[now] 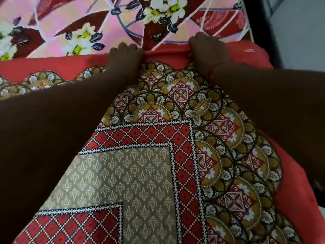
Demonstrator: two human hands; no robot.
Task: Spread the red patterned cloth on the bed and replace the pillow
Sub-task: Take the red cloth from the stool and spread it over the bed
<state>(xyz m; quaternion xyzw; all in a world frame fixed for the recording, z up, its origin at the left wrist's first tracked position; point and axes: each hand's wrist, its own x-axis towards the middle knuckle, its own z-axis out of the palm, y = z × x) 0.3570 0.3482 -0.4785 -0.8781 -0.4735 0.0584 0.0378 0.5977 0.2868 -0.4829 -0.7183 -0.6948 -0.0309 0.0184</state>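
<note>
The red patterned cloth point(158, 141) fills most of the view, with a plain red border, gold scalloped medallions and a beige centre panel. It lies over the bed, whose pink floral sheet point(79, 23) shows beyond its far edge. My left hand point(125, 55) and my right hand point(208, 48) are side by side, both gripping the cloth's plain red far edge, fingers curled over it. Both forearms stretch across the cloth. No pillow is in view.
The bed's right edge runs down the upper right, with a dark frame point(263, 23) and grey floor point(299, 32) past it. The red cloth hangs over that side at the right.
</note>
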